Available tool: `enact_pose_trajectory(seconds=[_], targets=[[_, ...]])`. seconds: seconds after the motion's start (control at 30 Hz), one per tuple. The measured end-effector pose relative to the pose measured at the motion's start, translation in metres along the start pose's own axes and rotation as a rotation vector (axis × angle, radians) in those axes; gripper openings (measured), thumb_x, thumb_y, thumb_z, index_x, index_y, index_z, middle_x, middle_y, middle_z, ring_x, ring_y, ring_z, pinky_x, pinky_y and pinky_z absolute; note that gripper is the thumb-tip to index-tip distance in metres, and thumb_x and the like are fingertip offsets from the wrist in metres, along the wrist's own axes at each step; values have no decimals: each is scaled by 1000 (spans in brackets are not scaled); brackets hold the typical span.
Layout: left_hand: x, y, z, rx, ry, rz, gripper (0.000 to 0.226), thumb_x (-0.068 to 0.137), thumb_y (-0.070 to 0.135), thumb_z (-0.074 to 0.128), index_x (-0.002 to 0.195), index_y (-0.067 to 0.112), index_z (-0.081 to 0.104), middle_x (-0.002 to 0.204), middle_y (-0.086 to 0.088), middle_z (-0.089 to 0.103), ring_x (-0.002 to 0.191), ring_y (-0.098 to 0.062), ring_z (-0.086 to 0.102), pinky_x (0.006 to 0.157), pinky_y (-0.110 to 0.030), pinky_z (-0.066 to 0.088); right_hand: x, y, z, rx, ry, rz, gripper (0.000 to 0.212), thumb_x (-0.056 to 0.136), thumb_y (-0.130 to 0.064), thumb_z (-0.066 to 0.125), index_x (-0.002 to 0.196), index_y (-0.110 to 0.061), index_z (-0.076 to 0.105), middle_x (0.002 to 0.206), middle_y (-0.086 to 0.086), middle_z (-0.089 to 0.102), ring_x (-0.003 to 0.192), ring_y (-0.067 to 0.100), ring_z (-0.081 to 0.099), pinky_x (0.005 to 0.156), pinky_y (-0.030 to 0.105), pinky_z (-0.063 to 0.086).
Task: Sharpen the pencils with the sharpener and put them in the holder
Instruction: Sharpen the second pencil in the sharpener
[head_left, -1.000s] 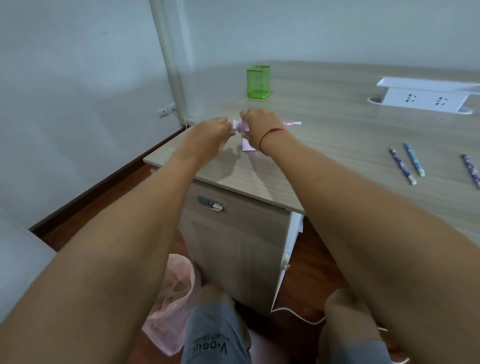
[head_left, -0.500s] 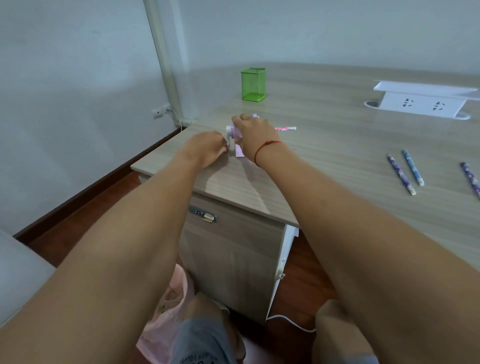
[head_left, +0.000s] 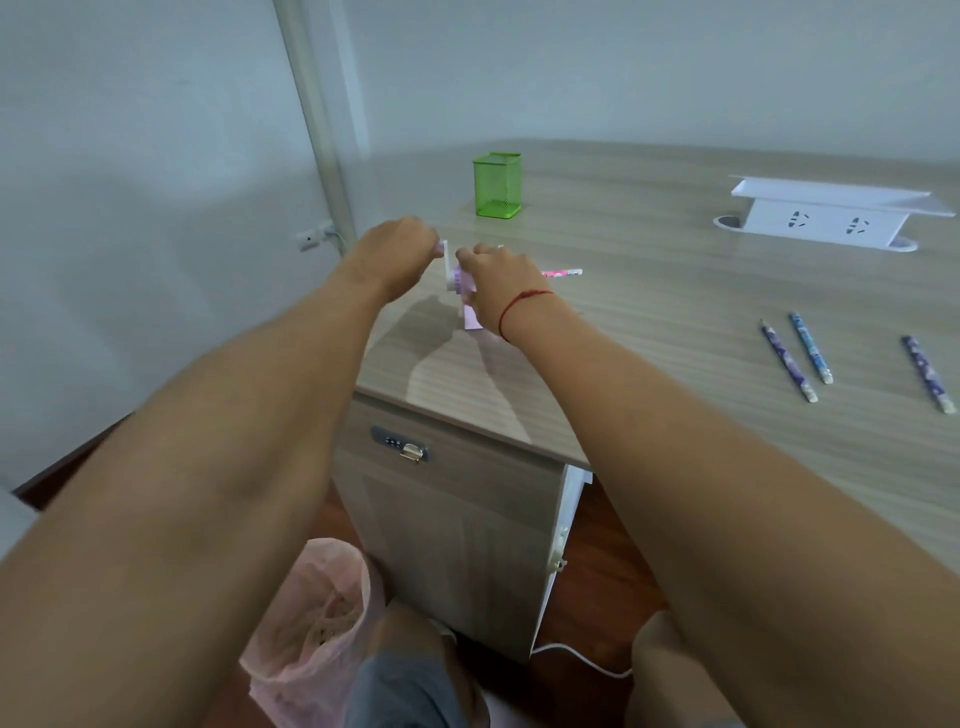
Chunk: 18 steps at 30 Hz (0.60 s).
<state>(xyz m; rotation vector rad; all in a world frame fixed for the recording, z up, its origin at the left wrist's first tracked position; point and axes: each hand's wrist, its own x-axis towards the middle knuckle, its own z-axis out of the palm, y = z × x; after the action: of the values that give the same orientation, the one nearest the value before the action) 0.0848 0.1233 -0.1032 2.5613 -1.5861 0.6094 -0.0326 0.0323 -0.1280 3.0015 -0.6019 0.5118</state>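
The left hand (head_left: 400, 249) pinches the white crank (head_left: 445, 262) of a purple sharpener (head_left: 464, 283) near the counter (head_left: 649, 312) corner. The right hand (head_left: 498, 280) closes its grip over the sharpener's body. A pink pencil (head_left: 563, 273) sticks out to the right. The green holder (head_left: 497, 184) stands behind; three pencils (head_left: 810, 348) lie well apart, right.

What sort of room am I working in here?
Probably an office: a wood-grain desk with a built-in white socket box, a locking drawer cabinet underneath, and a green mesh pencil holder.
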Motion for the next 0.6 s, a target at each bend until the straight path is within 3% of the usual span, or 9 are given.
enact_pose_trajectory(seconds=[0.1,0.23,0.43,0.6], targets=[[-6,2,-16,-9,32,53,38,102,26,35,80,3,56,91,-23,60,85,-40,59,70,-43,47,3,0,-5,4,-21,22,32,92,-15,52,124,-9,52,129,12,54,120,33,54,93,37,44],[-55,16,-1,-55,82,112,24,98,16,44,98,-1,61,97,-21,64,88,-39,61,71,-44,48,4,-3,-9,3,-42,19,33,90,-14,58,122,-10,53,130,13,53,122,33,53,94,37,45],[-54,31,39,-49,-130,-5,27,98,12,40,109,-1,62,110,-19,62,102,-38,60,86,-46,48,2,0,-8,11,1,-19,30,95,-15,46,123,-7,53,131,14,54,123,33,52,96,38,43],[-10,14,35,-18,-183,-30,24,92,14,49,107,6,66,114,-22,63,105,-39,60,87,-41,46,5,6,-8,-6,-3,-58,31,93,-15,48,123,-8,54,130,12,56,120,33,53,94,38,43]])
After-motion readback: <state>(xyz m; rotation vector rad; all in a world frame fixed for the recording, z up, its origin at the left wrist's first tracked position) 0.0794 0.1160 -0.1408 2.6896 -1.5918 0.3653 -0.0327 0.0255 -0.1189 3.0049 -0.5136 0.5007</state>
